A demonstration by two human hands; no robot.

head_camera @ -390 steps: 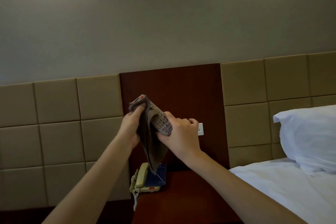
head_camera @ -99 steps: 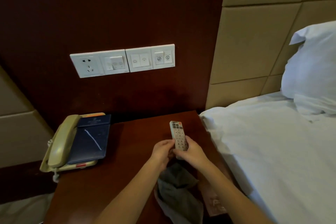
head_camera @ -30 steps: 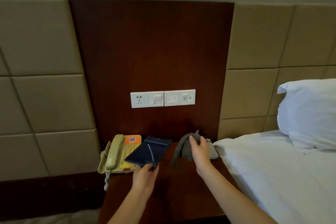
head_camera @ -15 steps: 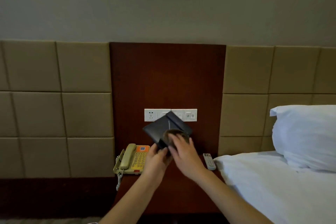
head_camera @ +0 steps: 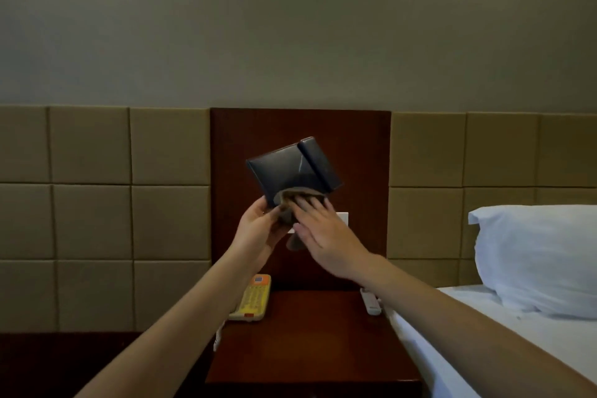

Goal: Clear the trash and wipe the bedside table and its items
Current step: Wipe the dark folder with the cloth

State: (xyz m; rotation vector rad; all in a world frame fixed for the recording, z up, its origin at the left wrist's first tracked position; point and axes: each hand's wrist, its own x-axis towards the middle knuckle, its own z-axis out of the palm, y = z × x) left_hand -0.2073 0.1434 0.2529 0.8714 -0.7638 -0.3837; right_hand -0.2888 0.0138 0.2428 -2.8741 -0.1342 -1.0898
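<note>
A dark blue folder (head_camera: 292, 168) is held up in front of the wooden wall panel, tilted. My left hand (head_camera: 258, 229) grips its lower left corner. My right hand (head_camera: 326, 236) presses a grey cloth (head_camera: 290, 203) flat against the folder's lower face with straight fingers. Below, the dark wooden bedside table (head_camera: 307, 349) carries a beige telephone (head_camera: 252, 299) at its back left, partly hidden by my left forearm. A white remote control (head_camera: 370, 302) lies at the table's back right edge.
A white bed (head_camera: 504, 333) with a white pillow (head_camera: 536, 255) stands right of the table. Padded beige wall panels (head_camera: 97, 216) flank the wooden panel (head_camera: 355, 145). A white switch plate (head_camera: 342, 218) is mostly hidden behind my hands.
I have raised the folder higher and turned it. My right hand with the cloth has slid to the folder's lower edge. The view has tilted upward.
</note>
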